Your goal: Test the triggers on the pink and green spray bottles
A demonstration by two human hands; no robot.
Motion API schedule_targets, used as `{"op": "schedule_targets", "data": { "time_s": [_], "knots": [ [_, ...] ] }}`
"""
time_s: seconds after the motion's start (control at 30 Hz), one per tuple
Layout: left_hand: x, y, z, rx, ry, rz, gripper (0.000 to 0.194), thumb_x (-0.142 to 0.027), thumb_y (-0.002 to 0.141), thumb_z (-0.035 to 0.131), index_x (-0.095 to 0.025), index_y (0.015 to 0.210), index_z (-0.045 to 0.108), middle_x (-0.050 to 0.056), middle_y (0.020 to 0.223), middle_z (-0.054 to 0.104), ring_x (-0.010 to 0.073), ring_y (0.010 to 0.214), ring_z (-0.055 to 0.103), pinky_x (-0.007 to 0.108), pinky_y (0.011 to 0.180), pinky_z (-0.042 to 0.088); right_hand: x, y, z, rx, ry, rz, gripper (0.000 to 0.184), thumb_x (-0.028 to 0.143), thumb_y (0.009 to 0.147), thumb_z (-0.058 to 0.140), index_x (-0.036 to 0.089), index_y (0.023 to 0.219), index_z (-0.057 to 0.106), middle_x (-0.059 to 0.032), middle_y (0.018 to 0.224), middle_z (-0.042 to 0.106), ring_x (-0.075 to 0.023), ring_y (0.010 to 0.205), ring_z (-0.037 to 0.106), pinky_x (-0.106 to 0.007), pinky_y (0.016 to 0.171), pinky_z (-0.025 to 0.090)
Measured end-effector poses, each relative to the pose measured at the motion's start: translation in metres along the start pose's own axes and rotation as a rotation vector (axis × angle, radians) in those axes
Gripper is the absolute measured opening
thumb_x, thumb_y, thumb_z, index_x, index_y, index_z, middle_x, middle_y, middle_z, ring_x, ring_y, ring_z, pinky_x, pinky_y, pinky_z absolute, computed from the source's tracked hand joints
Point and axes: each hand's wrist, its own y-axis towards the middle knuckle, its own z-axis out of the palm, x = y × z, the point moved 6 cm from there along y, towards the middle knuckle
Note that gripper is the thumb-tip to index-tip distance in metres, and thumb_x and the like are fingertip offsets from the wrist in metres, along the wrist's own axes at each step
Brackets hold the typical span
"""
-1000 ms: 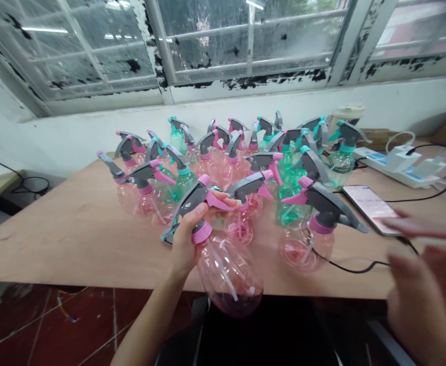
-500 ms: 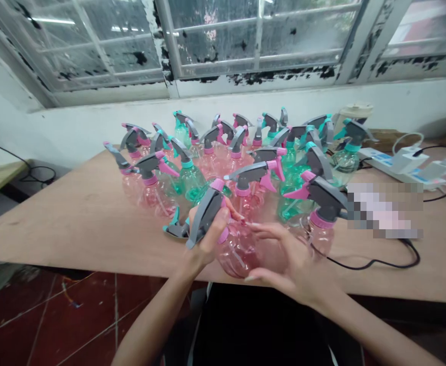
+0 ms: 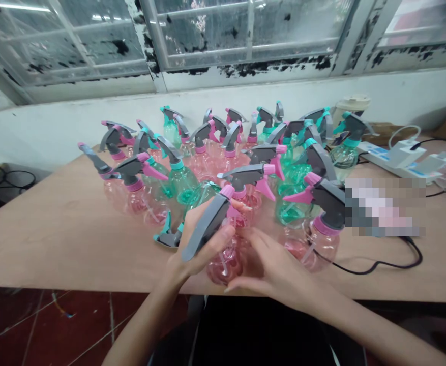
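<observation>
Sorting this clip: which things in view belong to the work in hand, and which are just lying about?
Apparently in the work:
- pink spray bottle, held by the left hand, right hand beside it
- probably the other spray bottles

Seemingly just lying about:
- power strip with white plugs
- pale container
- black cable

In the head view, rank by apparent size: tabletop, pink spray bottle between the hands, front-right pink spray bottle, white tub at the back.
1. Tabletop
2. Held pink spray bottle and front-right pink spray bottle: too alike to rank
3. White tub, partly hidden
</observation>
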Motion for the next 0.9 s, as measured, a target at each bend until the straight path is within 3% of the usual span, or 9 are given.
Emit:
{"op": "schedule_targets", "data": {
  "time_s": [0.1,0.2,0.3,0.4,0.53,0.7,0.83,0.9],
  "knots": [
    [0.002,0.003,-0.001,-0.006,-0.007,-0.041,0.031,-0.046,0.087,0.054,-0.026,0.108,0.066,0.006,0.089,0.066,0.0239,0.074,0.060,0.040,0.076,0.050,0.000,0.004,-0.001,0.007,0.006,-0.004,0.072,0.052,0.073,0.075,0.020,0.129,0.043,-0.0143,0.130,0.058,-0.0297,0.121,0.056,-0.048,0.098,0.050],
    [-0.003,0.008,0.003,0.033,0.047,-0.033,0.023,-0.041,0.086,0.055,-0.024,0.095,0.066,0.004,0.079,0.062,0.0204,0.063,0.056,0.036,0.063,0.049,-0.002,0.005,-0.001,0.008,0.027,-0.001,0.075,0.053,0.071,0.077,0.020,0.129,0.043,-0.0138,0.126,0.060,-0.0301,0.118,0.058,-0.047,0.096,0.051],
    [-0.007,0.012,0.007,0.050,0.116,-0.027,0.014,-0.034,0.084,0.054,-0.022,0.081,0.060,0.002,0.072,0.059,0.0173,0.060,0.055,0.032,0.058,0.047,-0.004,0.003,-0.001,0.018,0.058,0.027,0.076,0.051,0.071,0.078,0.020,0.130,0.042,-0.0125,0.123,0.061,-0.0285,0.113,0.061,-0.045,0.093,0.053],
    [-0.007,0.011,0.008,0.068,0.190,-0.017,0.017,-0.035,0.085,0.052,-0.022,0.074,0.056,0.001,0.067,0.057,0.0164,0.058,0.054,0.031,0.057,0.046,-0.004,0.001,0.001,0.035,0.065,0.056,0.075,0.050,0.072,0.077,0.020,0.130,0.041,-0.0119,0.124,0.060,-0.0276,0.113,0.061,-0.045,0.094,0.053],
    [-0.006,0.007,0.003,0.057,0.130,-0.017,0.018,-0.039,0.087,0.051,-0.024,0.087,0.060,0.004,0.074,0.061,0.0206,0.065,0.058,0.035,0.061,0.048,0.000,0.000,0.001,0.017,0.063,0.072,0.069,0.048,0.075,0.075,0.020,0.130,0.043,-0.0129,0.130,0.055,-0.0278,0.117,0.058,-0.046,0.095,0.053],
    [-0.002,0.004,0.001,0.033,0.050,-0.069,0.029,-0.044,0.088,0.054,-0.026,0.109,0.062,0.008,0.101,0.065,0.0284,0.095,0.061,0.045,0.090,0.048,0.002,0.000,-0.002,0.021,0.134,0.120,0.062,0.045,0.078,0.073,0.021,0.128,0.044,-0.0109,0.128,0.055,-0.0257,0.120,0.055,-0.045,0.099,0.050],
    [0.002,0.004,0.007,0.076,0.002,-0.079,0.037,-0.045,0.088,0.056,-0.025,0.119,0.061,0.006,0.094,0.065,0.0223,0.076,0.060,0.037,0.073,0.051,0.003,-0.001,-0.004,0.055,0.143,0.143,0.058,0.043,0.081,0.072,0.022,0.128,0.045,-0.0096,0.129,0.055,-0.0245,0.122,0.054,-0.044,0.102,0.048],
    [0.002,0.005,0.008,0.079,-0.033,-0.069,0.038,-0.046,0.087,0.056,-0.025,0.119,0.061,0.007,0.099,0.066,0.0222,0.078,0.060,0.037,0.074,0.051,0.003,-0.001,-0.004,0.056,0.120,0.143,0.058,0.042,0.081,0.071,0.022,0.129,0.044,-0.0096,0.130,0.055,-0.0244,0.122,0.054,-0.044,0.102,0.049]
  ]
}}
